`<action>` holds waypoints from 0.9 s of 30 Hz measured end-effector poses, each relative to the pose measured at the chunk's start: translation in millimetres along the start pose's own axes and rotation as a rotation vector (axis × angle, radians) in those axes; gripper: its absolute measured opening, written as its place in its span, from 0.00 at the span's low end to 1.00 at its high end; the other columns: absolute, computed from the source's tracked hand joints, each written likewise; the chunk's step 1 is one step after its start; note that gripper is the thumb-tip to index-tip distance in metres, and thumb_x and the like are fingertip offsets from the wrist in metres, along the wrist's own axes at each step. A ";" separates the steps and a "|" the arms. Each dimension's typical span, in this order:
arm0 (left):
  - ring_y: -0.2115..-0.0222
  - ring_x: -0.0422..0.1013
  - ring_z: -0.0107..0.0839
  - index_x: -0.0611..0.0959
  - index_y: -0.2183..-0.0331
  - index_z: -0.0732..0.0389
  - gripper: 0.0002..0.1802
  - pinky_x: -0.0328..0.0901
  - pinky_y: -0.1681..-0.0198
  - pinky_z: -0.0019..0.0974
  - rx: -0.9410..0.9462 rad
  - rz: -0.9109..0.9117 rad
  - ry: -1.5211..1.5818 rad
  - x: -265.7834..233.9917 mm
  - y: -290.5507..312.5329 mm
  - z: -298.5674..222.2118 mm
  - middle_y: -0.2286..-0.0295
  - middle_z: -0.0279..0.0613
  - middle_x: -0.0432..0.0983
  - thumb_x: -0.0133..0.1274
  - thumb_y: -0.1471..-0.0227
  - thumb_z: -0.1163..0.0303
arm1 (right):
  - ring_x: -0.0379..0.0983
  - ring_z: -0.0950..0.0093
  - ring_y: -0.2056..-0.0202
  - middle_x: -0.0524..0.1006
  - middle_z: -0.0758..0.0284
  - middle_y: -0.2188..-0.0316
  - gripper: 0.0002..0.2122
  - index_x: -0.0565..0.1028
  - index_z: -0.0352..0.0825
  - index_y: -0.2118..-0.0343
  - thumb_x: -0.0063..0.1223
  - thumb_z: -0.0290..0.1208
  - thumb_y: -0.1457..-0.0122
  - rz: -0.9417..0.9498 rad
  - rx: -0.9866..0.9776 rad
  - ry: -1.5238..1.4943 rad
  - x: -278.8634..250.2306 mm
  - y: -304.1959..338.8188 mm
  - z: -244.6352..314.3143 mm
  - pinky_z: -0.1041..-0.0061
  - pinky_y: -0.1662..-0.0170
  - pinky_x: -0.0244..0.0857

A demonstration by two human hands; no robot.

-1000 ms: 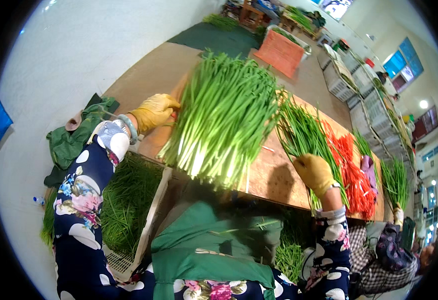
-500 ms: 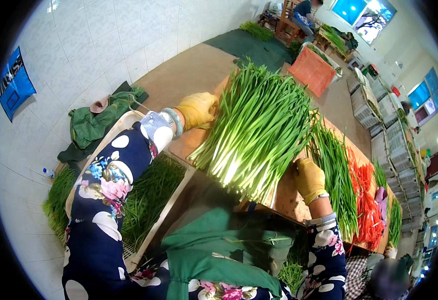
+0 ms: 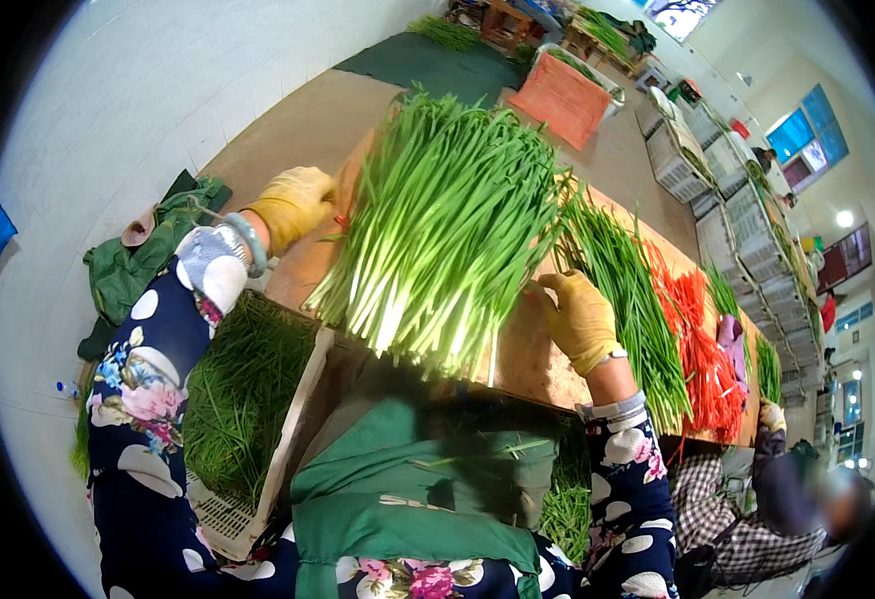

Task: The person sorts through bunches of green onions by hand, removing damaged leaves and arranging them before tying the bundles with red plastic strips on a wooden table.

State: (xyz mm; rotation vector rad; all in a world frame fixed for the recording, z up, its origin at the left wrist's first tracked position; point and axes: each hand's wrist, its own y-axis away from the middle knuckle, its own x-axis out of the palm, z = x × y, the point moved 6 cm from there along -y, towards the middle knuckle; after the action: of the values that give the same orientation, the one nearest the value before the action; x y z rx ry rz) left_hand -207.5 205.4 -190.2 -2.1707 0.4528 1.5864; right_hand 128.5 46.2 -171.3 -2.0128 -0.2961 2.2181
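Observation:
A thick heap of garlic chives [image 3: 447,220], pale stem ends toward me, lies on the wooden table [image 3: 522,344]. At its left edge is my left hand [image 3: 298,208] in a yellow glove, fingers curled closed; a small red bit shows between hand and chives. What the fingers hold is hidden. My right hand [image 3: 579,317], also yellow-gloved, is just right of the stem ends, thumb and fingers pinched low over the wood. I cannot make out anything in that pinch. Right of it lies a second row of chives [image 3: 625,309], beside a pile of red strips [image 3: 692,339].
A pale plastic crate [image 3: 293,424] of loose greens stands at left, near a green cloth [image 3: 123,275]. A green apron [image 3: 408,489] covers my lap. Another person's gloved hand [image 3: 772,414] is at the table's right end. Stacked white crates [image 3: 747,200] line the far right.
The whole view has shifted, so the chives and table sit further left. A red bit now shows beside my left hand. My right hand stays close to the stem ends.

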 end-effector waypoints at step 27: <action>0.70 0.72 0.53 0.82 0.73 0.62 0.09 0.67 0.65 0.48 0.229 0.158 -0.101 8.9 -14.3 -35.0 0.73 0.54 0.76 0.56 0.61 0.69 | 0.75 0.57 0.69 0.76 0.56 0.73 0.07 0.76 0.35 0.72 0.53 0.33 0.50 0.065 -0.127 0.161 22.5 -9.8 4.8 0.61 0.66 0.70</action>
State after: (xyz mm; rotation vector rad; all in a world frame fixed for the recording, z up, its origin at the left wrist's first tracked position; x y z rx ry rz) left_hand -169.2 199.8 -187.5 -1.9149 0.7514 1.6286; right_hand 121.1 60.5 -190.3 -2.2829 -0.3665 2.1061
